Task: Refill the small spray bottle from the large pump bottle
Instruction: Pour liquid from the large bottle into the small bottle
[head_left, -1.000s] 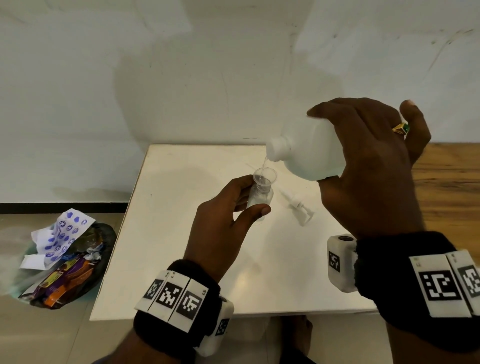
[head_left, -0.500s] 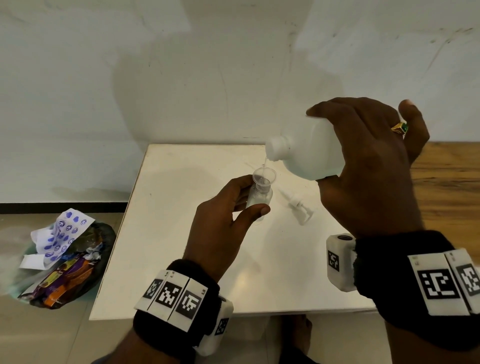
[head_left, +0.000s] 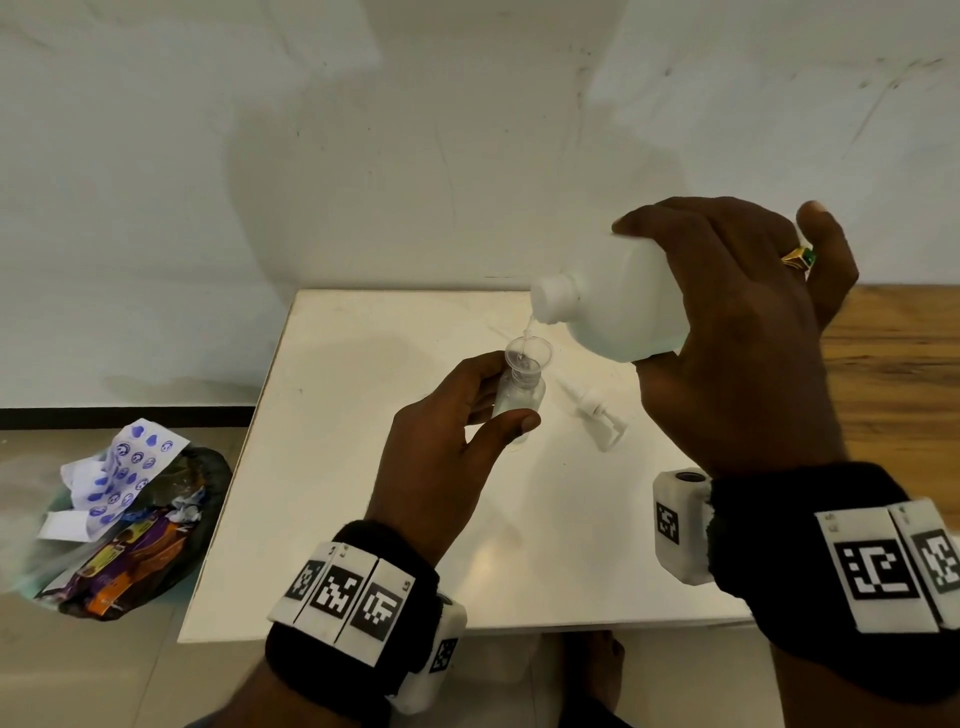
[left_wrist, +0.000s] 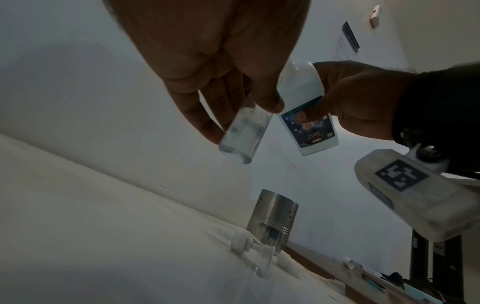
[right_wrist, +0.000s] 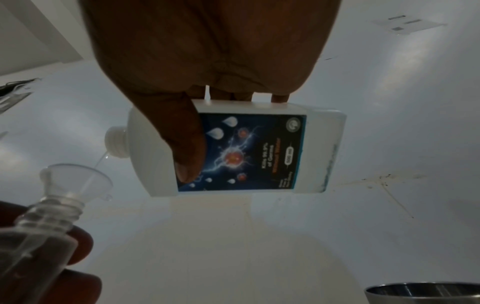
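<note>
My left hand (head_left: 457, 441) grips the small clear spray bottle (head_left: 519, 400) (left_wrist: 244, 133) above the white table (head_left: 363, 467), thumb in front and fingers behind. A clear funnel (head_left: 527, 354) (right_wrist: 78, 181) sits in its open neck. My right hand (head_left: 737, 338) holds the large white bottle (head_left: 618, 312) (right_wrist: 246, 152) tipped on its side, neck to the left and just above the funnel. A thin stream of clear liquid (right_wrist: 100, 162) runs from the neck into the funnel. The bottle's blue label (right_wrist: 249, 152) faces down. The removed white pump head (head_left: 597, 415) (left_wrist: 70, 244) lies on the table behind the small bottle.
A steel perforated cup (left_wrist: 272, 222) stands on the table past the pump head. On the floor left of the table sits a dark bag (head_left: 130, 530) full of wrappers and paper. A wooden surface (head_left: 893, 364) adjoins the table on the right. A white wall rises close behind.
Nothing has visibly changed; both hands hold their bottles in the same pose and the liquid keeps running into the funnel.
</note>
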